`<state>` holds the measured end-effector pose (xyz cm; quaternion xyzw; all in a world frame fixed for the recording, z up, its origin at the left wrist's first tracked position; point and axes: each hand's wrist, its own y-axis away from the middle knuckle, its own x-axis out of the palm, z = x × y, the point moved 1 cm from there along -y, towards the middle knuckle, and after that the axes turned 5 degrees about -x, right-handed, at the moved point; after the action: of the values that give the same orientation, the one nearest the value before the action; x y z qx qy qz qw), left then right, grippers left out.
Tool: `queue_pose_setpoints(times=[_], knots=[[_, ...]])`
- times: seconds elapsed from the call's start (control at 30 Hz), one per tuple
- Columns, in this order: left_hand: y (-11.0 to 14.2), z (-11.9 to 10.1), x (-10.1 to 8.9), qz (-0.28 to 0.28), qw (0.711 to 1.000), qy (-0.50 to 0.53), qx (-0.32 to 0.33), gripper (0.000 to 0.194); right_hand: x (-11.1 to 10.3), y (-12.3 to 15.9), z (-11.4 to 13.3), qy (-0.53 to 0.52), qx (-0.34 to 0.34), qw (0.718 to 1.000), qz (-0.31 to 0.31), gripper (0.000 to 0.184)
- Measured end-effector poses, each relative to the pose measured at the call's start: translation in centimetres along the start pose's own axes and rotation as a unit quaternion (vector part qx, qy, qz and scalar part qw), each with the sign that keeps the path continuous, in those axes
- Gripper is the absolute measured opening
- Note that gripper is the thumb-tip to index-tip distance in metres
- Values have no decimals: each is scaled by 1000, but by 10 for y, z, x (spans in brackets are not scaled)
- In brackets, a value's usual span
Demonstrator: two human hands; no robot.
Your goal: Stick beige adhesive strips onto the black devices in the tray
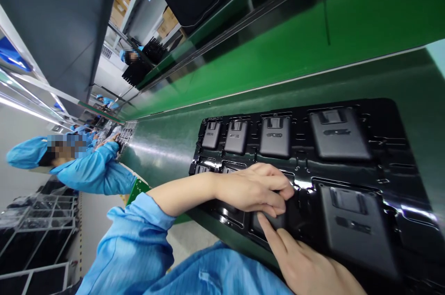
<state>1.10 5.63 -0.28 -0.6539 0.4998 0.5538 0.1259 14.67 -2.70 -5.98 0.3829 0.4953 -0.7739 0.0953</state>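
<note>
I have both bare hands over one dark gray case in a black tray; the case sits in its pocket, below the left grip and just beyond the right grip. My left grip reaches in with its fingers curled over the case, and I cannot tell whether they pinch anything. My right grip has its index finger stretched out, the tip appearing to rest on that case near the left fingers; how its thumb sits is hidden, so I cannot tell whether it pinches.

To the right of both grips lies a matching case in the near row. Beyond the left grip runs the far row of four cases, each in its own pocket. Two more show partly behind my left wrist. The tray lies flat on a green surface, which stretches away to the left of my grips. Farther left, a co-worker in a blue sleeve leans toward the surface.
</note>
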Motion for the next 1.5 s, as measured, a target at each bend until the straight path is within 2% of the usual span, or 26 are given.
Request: queue_pose_setpoints(times=[0.13,0.27,0.33,0.53,0.63,0.73,0.8,0.87,0.93,1.1,1.33,1.5], knots=[[5,-2,0,11,999,-6,-39,17,4,8,2,-4,-10,998,65,45],[15,-4,3,6,997,9,-82,14,8,10,5,-4,30,999,41,46],[21,-4,6,-17,994,21,-105,12,8,9,4,-2,37,999,21,48],[25,-10,13,-84,982,50,-159,12,-4,0,-1,4,-27,999,46,44],[21,-15,15,-119,976,54,-176,12,-7,-5,-2,0,-28,999,28,43],[22,-21,19,-175,958,50,-220,7,-7,-8,-1,-8,-8,1000,12,43],[26,-25,23,-215,946,48,-238,13,-6,-8,-1,-19,3,1000,5,43],[30,-31,28,-230,938,41,-257,21,-5,-8,-1,-27,0,1000,4,40],[31,-37,33,-219,931,20,-292,28,-5,-8,-1,-31,-8,999,3,35],[24,-46,33,-142,917,-56,-368,30,-7,-6,0,-27,-17,999,12,37],[16,-50,20,-73,917,-73,-385,23,-8,-7,-1,-26,-23,999,21,36],[15,-49,19,-83,923,-66,-371,17,-7,-7,0,-31,-11,999,23,36]])
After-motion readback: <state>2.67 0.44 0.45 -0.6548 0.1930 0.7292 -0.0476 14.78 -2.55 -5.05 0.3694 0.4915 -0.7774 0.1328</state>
